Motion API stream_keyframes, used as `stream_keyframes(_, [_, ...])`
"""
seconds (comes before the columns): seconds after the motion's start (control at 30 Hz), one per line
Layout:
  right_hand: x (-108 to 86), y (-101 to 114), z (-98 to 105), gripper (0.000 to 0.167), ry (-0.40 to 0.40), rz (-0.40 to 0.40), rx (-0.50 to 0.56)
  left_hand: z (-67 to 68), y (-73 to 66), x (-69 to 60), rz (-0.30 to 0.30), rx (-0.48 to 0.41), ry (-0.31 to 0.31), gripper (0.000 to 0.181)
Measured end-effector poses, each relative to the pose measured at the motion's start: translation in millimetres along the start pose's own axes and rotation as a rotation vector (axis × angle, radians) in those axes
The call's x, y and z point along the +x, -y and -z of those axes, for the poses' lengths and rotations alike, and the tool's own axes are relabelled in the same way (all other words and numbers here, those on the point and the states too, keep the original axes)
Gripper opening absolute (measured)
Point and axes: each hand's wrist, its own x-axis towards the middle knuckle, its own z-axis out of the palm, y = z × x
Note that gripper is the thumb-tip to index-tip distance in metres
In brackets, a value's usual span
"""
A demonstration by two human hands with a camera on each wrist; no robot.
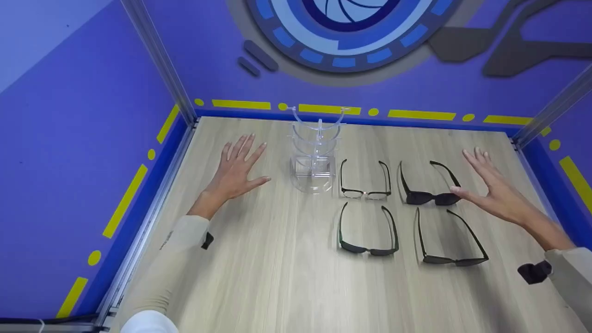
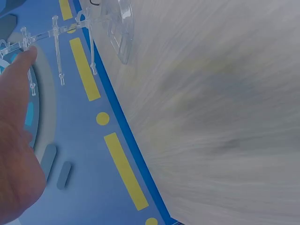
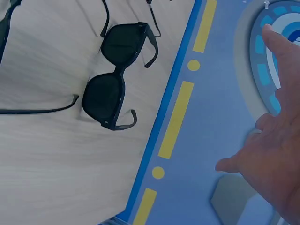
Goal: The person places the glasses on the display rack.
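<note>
My left hand (image 1: 236, 175) is spread with straight fingers, holding nothing, to the left of a clear plastic glasses stand (image 1: 316, 148) with several curved tiers. To the right, my right hand (image 1: 497, 192) is also spread and holds nothing. In the head view its thumb overlaps the edge of black sunglasses (image 1: 420, 198); the right wrist view has the hand apart from the sunglasses (image 3: 105, 96). Left of those lie clear-lensed eyeglasses (image 1: 365, 194). Nearer me are dark sunglasses (image 1: 370, 250) and another thin-armed pair of sunglasses (image 1: 455, 262). All lie with temples unfolded, pointing away from me.
A wood-grain table (image 1: 286, 277) carries everything. Blue-purple panels with yellow marks stand behind it (image 1: 208, 69) and at both sides. Metal profiles (image 1: 162, 60) run along the corners. The transparent stand rises near the back edge, between the left hand and the glasses.
</note>
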Motion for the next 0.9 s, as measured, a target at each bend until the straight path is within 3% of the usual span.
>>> stream_keyframes(0.23, [-9.4,-0.2,-6.8,0.092,0.028,-0.075,0.081,1.7,-5.1,5.2,0.005,-0.09,0.024,0.09])
stream_keyframes(0.63, [-16.6,-3.0,-18.2,0.078,0.143,-0.056,0.199,-3.6,-20.0,9.0,0.056,-0.434,0.079,0.094])
stream_keyframes(0.77, [-18.6,-3.6,-23.5,0.073,0.16,-0.039,0.264,-8.9,-27.2,9.2,0.059,-0.476,0.073,0.095])
stream_keyframes(0.9, [-23.0,-8.1,-31.6,0.068,0.222,-0.005,0.412,-20.9,-36.8,8.4,0.064,-0.487,0.097,0.095])
